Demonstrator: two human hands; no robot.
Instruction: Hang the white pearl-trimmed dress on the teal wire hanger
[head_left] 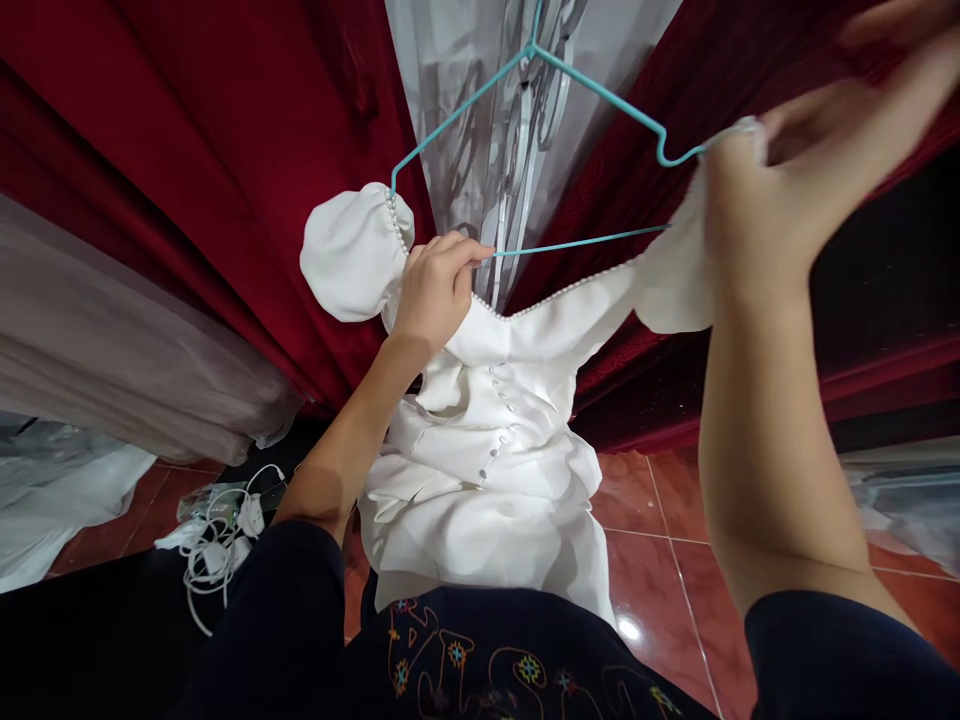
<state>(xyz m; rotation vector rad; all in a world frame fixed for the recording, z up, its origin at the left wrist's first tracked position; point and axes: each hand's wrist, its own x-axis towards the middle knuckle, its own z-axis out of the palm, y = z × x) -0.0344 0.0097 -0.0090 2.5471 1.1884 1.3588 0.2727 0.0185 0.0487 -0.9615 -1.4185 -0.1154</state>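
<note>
A white dress (525,335) with puff sleeves, pearl-like beads along its neckline and buttons down the middle hangs on a thin turquoise wire hanger (607,92). My left hand (439,285) is closed around the beaded neckline beside the left puff sleeve (345,250), its fingertips by the hanger's lower bar. At the hanger's right end, my right hand (787,190) grips the other sleeve (679,265). Motion blurs that hand, and some of its fingers are hard to make out. The left sleeve's beaded edge lies over the hanger's left end.
Dark red curtains (225,150) hang behind, with white metal scrollwork (517,150) between them. White cables (217,560) lie on a black surface (97,620) at lower left. Sheer pale fabric (112,330) hangs at left above red floor tiles (660,570).
</note>
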